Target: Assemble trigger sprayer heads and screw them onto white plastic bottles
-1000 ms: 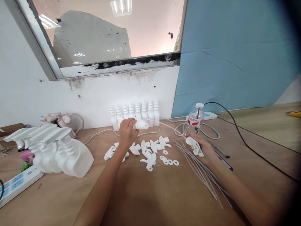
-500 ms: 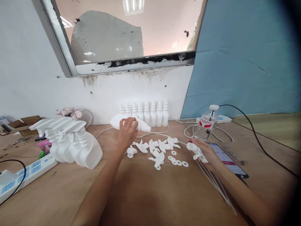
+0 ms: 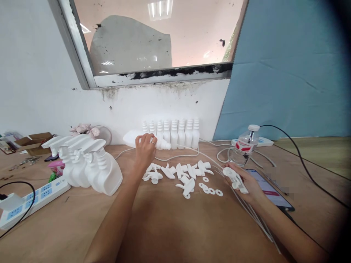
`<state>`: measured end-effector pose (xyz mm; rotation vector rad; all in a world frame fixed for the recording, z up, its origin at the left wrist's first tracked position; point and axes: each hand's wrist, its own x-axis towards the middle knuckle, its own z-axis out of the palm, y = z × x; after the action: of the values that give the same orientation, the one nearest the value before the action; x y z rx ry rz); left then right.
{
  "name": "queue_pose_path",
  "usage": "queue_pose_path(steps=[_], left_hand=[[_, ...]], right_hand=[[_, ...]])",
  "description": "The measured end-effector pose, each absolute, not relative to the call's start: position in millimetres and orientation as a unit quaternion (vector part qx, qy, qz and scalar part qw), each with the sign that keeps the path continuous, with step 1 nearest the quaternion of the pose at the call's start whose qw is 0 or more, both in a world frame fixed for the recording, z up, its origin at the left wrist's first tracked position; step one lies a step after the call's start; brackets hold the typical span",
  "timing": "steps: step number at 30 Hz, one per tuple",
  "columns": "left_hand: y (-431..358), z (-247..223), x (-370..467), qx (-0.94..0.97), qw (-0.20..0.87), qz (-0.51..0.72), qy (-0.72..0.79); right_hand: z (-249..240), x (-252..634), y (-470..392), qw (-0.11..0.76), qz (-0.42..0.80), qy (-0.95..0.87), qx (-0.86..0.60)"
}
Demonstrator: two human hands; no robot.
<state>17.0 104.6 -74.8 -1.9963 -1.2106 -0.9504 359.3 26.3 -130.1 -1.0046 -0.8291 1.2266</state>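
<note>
My left hand is closed around a white spray bottle tipped on its side, its neck toward the right. In my right hand is a white trigger spray head, its round opening facing up and left. Thin white dip tubes run below that hand and along the forearm. Between the hands lie several loose trigger spray heads and several flat white washers. Behind the held bottle, a row of white bottles without heads stands upright against the wall.
On the left stand several bottles fitted with spray heads, beside a power strip and a cardboard box. A clear water bottle, a phone and cables are on the right.
My left hand has shifted the spray bottle slightly left against the row behind. My right hand has turned the trigger spray head a little. The view has moved slightly.
</note>
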Motion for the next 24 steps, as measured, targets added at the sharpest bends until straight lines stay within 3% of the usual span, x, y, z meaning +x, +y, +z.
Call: queue_pose_path(steps=[8,14,20,24], left_hand=[[99,-76,27,-0.775,0.294,-0.351,-0.435],[83,-68,42,-0.819,0.252,-0.295,-0.423],[43,-37,46,-0.853,0.091,-0.271,-0.436],[23,-21,42,-0.860,-0.013,-0.280,-0.426]], right_hand=[[-138,358,26,0.603,0.540,-0.366,-0.460],[-109,338,14,0.616,0.575,-0.377,-0.384],[-49,310,8,0.625,0.581,-0.451,-0.260],[-17,289,8,0.622,0.547,-0.497,-0.260]])
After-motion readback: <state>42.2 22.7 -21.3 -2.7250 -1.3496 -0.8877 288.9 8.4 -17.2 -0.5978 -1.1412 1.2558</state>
